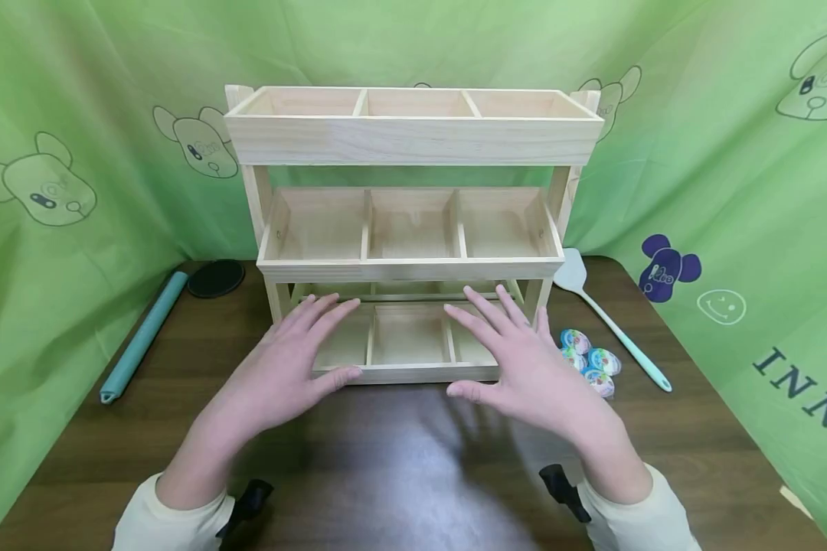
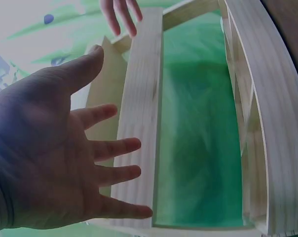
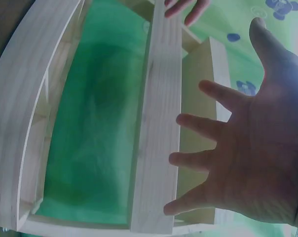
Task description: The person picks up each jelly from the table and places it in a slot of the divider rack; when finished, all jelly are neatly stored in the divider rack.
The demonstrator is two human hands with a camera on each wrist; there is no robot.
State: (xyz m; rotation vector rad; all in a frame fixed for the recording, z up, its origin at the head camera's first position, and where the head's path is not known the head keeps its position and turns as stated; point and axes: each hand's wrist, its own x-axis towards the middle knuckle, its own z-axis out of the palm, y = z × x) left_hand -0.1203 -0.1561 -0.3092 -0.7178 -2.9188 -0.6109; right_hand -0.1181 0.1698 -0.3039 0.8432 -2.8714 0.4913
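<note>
A pale wooden three-tier rack (image 1: 413, 141) stands at the middle of the table, each tier split into three compartments by thin dividers. In front of its lower tiers my left hand (image 1: 282, 375) is held out with fingers spread, and nothing is in it. My right hand (image 1: 531, 367) mirrors it on the other side, fingers also spread, the palm bare in the right wrist view. Both hands overlap the bottom tier (image 1: 410, 373) in the head view and hide its two ends. The middle tier (image 1: 410, 271) lies just beyond the fingertips.
On the left lie a rolled teal sheet (image 1: 143, 337) and a black round disc (image 1: 216, 278). To the right are a pale blue spatula (image 1: 616, 329) and several small round colourful packs (image 1: 601, 360). A green printed cloth (image 1: 413, 38) hangs around the dark wooden table (image 1: 400, 474).
</note>
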